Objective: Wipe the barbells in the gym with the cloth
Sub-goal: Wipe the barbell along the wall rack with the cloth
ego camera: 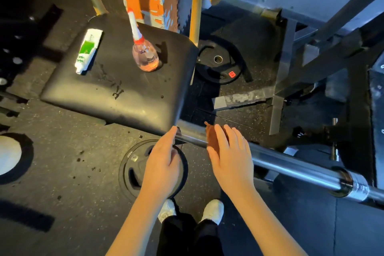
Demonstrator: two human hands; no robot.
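Observation:
A steel barbell (295, 165) runs from under the bench corner down to the right, with its collar and sleeve at the right edge. A brown cloth (212, 139) lies over the bar near its left end. My right hand (230, 156) lies on the cloth with straight fingers, pressing it to the bar. My left hand (164, 162) is just left of it, fingers straight, the fingertips touching the bar beside the bench corner.
A black bench pad (124, 89) carries a spray bottle (144, 52) of pink liquid and a white-green tube (88, 51). Weight plates lie on the floor, one under my left hand (129, 170), another behind the bench (220, 61). A dark rack frame (311, 68) stands right.

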